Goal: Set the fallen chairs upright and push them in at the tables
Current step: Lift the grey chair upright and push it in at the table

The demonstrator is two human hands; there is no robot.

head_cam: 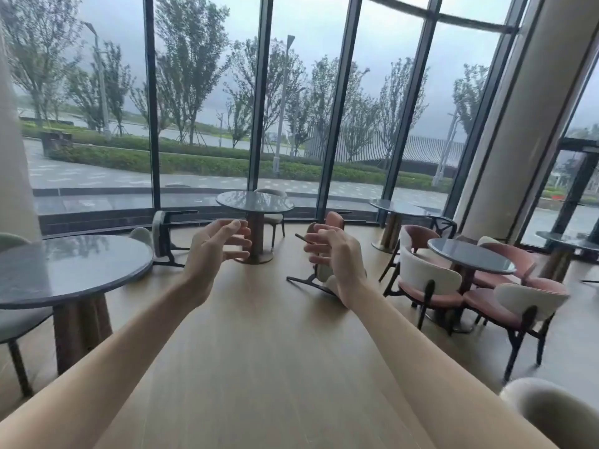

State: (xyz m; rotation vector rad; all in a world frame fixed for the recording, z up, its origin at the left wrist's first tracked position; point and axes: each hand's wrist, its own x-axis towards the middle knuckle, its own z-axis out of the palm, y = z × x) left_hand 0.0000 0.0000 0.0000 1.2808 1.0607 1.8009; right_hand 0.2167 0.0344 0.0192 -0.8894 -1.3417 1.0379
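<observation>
Two chairs lie tipped over on the wood floor. A grey-green chair [161, 234] rests on its side left of the middle round table [255, 201], legs pointing right. A pink chair [334, 221] lies on its side right of that table, partly hidden behind my right hand. Both my arms stretch forward in the air, well short of the chairs. My left hand [216, 249] is open with curled fingers and holds nothing. My right hand [334, 254] is also open, fingers spread and bent, empty.
A round grey table [64, 270] stands at near left with a grey chair [13, 322] beside it. At right, a table [470, 256] has pink-and-white upright chairs [428, 283] around it. More tables [397, 207] line the glass wall. A wide column [518, 140] rises at right.
</observation>
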